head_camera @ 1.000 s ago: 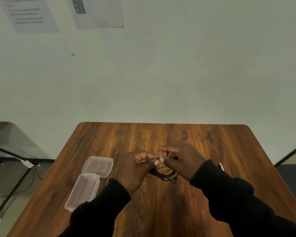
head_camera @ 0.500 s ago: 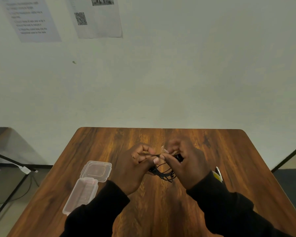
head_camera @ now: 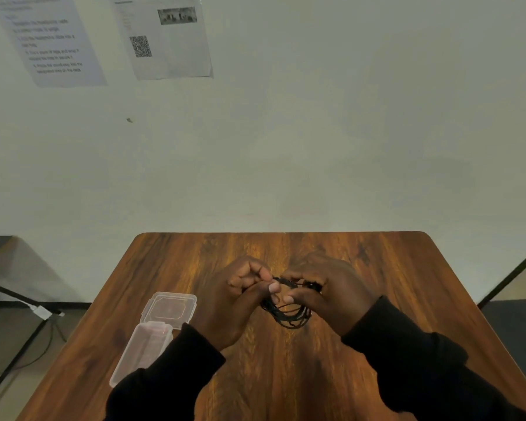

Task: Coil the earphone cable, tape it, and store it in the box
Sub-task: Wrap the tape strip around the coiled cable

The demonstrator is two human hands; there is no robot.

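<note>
- The earphone cable (head_camera: 287, 314), thin and black, is gathered into a bundle of several loops held between both hands above the middle of the worktop (head_camera: 377, 268).
- The top run of the bundle lies roughly left to right between the two hands; the loops below it sag in a shallow curve toward the person, so the coil's long axis runs across the worktop, side to side.
- The left hand (head_camera: 237, 299) is curled nearly closed, its thumb and bent fingers (head_camera: 249, 273) pinching the left end of the coil near the top.
- The right hand (head_camera: 331, 296) is likewise curled, thumb and fingertips closed on the right side of the coil; a dark thicker part of the cable shows just at its fingers, too small to identify.
- Whether any tape is on the cable cannot be told.
- Both arms wear dark sleeves (head_camera: 407, 375) that come in from the bottom edge.
- The box (head_camera: 143, 350), clear plastic and oblong, lies on the worktop to the left of the left forearm, its long axis running away from the person and leaning slightly right; its hinged lid (head_camera: 170, 309) is folded open flat at the far end.
- The box is apart from the cable and partly covered by the left sleeve at its near end.
- Two printed sheets (head_camera: 164, 38) hang on the pale wall beyond the worktop, one with a QR code.
</note>
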